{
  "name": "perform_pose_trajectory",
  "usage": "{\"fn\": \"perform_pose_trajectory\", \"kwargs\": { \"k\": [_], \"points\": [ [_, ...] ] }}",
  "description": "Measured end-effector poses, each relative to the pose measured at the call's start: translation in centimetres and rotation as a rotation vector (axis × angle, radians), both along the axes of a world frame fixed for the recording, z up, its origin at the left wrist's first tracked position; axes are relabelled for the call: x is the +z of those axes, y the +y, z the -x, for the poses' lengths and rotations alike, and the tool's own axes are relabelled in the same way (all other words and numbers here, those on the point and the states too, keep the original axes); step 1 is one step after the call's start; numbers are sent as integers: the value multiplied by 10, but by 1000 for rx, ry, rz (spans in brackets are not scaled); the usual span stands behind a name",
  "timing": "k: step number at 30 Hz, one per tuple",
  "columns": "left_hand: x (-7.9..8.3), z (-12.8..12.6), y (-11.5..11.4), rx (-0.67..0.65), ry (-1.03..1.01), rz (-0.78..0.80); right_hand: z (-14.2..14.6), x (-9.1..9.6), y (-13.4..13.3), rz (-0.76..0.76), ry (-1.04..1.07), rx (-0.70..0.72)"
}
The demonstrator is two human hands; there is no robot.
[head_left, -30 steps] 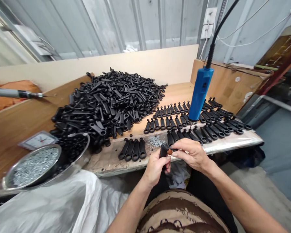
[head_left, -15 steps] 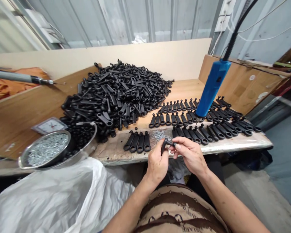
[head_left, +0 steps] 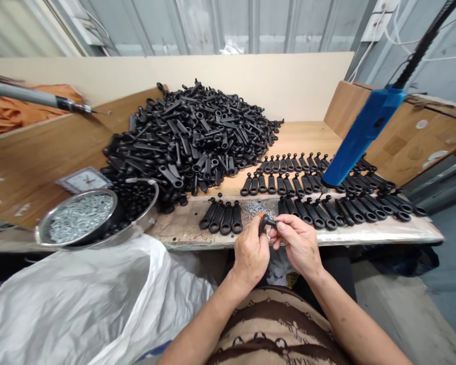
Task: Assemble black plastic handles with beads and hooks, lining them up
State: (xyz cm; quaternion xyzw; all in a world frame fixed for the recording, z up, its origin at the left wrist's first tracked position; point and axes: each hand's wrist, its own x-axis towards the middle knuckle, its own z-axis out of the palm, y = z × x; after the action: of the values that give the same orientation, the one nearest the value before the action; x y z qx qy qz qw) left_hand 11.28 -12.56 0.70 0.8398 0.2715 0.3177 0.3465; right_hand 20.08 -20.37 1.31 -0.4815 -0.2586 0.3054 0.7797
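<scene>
My left hand (head_left: 250, 254) is closed round a black plastic lever (head_left: 265, 221), its wide end up by the thumb and its narrow stem pointing right. The fingertips of my right hand (head_left: 299, 246) pinch the far tip of that same lever; whether a small ball or screw is between them is hidden. Just behind my hands lies a small heap of silver screws (head_left: 257, 207). Left of it several like levers (head_left: 226, 218) stand side by side. To the right, long rows of levers with ball tips (head_left: 315, 214) line the bench.
A blue electric screwdriver (head_left: 365, 137) hangs tilted over the rows. A large pile of black levers (head_left: 190, 137) fills the bench's back left. Metal bowls hold screws (head_left: 81, 218) and black balls (head_left: 137, 200). A grey driver (head_left: 26, 94) juts in at left, above a white sack (head_left: 99, 299).
The view has shifted, so the bench appears farther right. The blue screwdriver hangs at a greater tilt. Both hands stay together on the lever, which has turned slightly.
</scene>
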Motion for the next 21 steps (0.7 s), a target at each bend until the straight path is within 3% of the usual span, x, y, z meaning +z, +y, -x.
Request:
{"fn": "perform_pose_trajectory", "kwargs": {
  "k": [4,8,10,15,19,21],
  "points": [
    [-4,0,-1,12,56,-126,0,-5,-1,33,-76,-39],
    [-8,-3,-3,24,95,-171,2,-5,-4,145,-434,-257],
    [-7,-7,-2,25,115,-140,1,-1,-1,180,-534,-301],
    [16,-7,22,21,83,12,-12,28,31,210,-553,-80],
    [39,12,70,104,12,92,-14,56,84,259,-1010,54],
    [43,26,99,117,-5,139,-9,68,116,334,-1272,86]
  ]
}}
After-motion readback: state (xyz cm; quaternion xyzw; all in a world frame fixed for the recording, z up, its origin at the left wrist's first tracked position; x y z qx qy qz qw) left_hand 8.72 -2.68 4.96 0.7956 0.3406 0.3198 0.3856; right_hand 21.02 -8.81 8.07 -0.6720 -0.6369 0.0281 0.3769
